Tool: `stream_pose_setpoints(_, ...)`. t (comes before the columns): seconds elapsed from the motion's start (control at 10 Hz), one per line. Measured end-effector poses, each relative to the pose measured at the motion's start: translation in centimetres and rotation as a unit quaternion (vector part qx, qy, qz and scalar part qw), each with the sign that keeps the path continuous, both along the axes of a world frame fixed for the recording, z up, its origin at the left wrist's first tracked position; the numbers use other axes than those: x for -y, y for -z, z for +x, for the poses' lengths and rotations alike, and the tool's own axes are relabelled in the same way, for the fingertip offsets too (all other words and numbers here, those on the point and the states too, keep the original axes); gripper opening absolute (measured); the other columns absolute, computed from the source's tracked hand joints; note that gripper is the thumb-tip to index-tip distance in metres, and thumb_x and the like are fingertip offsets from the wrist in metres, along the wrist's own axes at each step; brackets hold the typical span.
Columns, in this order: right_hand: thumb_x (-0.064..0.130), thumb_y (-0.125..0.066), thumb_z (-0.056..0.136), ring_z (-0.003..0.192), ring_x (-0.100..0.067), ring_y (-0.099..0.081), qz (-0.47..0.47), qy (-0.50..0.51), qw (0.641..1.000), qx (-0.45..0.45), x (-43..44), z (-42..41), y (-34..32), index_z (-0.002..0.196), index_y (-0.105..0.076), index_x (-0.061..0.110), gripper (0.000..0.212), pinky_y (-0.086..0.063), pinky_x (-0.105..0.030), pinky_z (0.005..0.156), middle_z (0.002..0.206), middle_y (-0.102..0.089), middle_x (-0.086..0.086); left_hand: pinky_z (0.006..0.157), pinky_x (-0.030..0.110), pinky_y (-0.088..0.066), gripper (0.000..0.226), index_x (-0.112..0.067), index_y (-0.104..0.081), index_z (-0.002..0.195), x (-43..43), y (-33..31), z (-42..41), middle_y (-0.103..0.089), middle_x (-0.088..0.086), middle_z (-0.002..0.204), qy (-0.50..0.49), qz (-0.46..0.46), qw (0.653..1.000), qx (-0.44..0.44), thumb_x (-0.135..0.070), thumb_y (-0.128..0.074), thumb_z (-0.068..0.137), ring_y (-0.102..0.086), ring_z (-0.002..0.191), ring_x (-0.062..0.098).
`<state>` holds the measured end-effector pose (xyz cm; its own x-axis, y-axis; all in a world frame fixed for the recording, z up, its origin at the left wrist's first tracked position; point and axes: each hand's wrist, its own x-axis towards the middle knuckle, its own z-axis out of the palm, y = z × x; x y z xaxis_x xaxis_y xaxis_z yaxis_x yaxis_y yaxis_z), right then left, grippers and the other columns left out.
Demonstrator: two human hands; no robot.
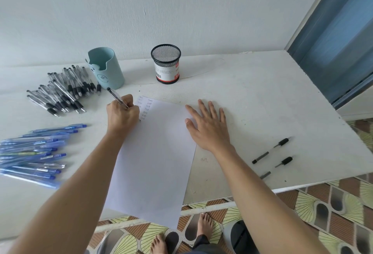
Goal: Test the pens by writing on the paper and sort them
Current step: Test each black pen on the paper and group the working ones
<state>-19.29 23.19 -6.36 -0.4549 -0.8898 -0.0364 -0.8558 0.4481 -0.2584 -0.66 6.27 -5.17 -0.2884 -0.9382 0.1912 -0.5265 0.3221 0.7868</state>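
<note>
While the left hand [122, 115] curls into a writing grip, its fingers and thumb close round a pen [117, 97] at the upper left corner of the paper [157, 163], just left of centre in the frame. The wrist is bent and the forearm runs down to the lower left edge. The pen's long axis slants: its black top end points to the upper left, toward the holders, and its writing end goes down under the fingers to the sheet. It has a clear barrel with a dark core.

Two short columns of small handwritten words sit by the pen on the white sheet, which lies at a slant and overhangs the near edge of the table [262, 102]. The right hand [207, 126] lies flat, fingers straight and spread, with its thumb side on the sheet's right edge and its fingers on the table.

To the upper left lies a heap of black-gripped pens [60, 92], and below it, at the left edge, a heap of blue pens [34, 152]. Behind the paper stand a teal holder [107, 68] and a black mesh cup [166, 64]. At the right, two more black-gripped pens [271, 149] lie apart from the rest, tips toward the upper right.
</note>
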Motion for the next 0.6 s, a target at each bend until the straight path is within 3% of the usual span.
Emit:
stream_pose_setpoints(0.3, 0.053, -0.026, 0.103, 0.154, -0.025, 0.001, 0.000, -0.002, 1.000, -0.001, -0.10, 0.08, 0.03, 0.155, -0.018, 0.046, 0.053, 0.005, -0.050, 0.122, 0.168, -0.005, 0.003, 0.052, 0.032, -0.019, 0.017, -0.013, -0.025, 0.055, -0.27, -0.15, -0.07, -0.024, 0.008, 0.059, 0.012, -0.006, 1.000, 0.003, -0.009, -0.041, 0.056, -0.019, 0.067, 0.022)
stream_pose_setpoints(0.5, 0.053, -0.026, 0.103, 0.154, -0.025, 0.001, 0.002, -0.002, 1.000, -0.002, -0.09, 0.06, 0.07, 0.155, -0.017, 0.046, 0.053, 0.005, -0.050, 0.122, 0.168, -0.005, 0.003, 0.046, 0.030, -0.020, 0.027, -0.013, -0.026, 0.057, -0.47, -0.10, -0.18, -0.026, 0.005, 0.058, 0.017, -0.005, 1.000, 0.013, 0.002, -0.047, 0.064, -0.019, 0.063, 0.021)
stream_pose_setpoints(0.6, 0.053, -0.026, 0.103, 0.154, -0.025, 0.000, 0.000, 0.000, 1.000, 0.001, -0.05, 0.06, 0.08, 0.155, -0.018, 0.046, 0.053, 0.005, -0.050, 0.122, 0.168, -0.006, 0.003, 0.050, 0.032, -0.019, 0.021, -0.014, -0.025, 0.056, -0.34, -0.06, -0.11, -0.025, 0.006, 0.058, 0.027, -0.010, 0.999, 0.013, -0.006, -0.044, 0.059, -0.019, 0.065, 0.020)
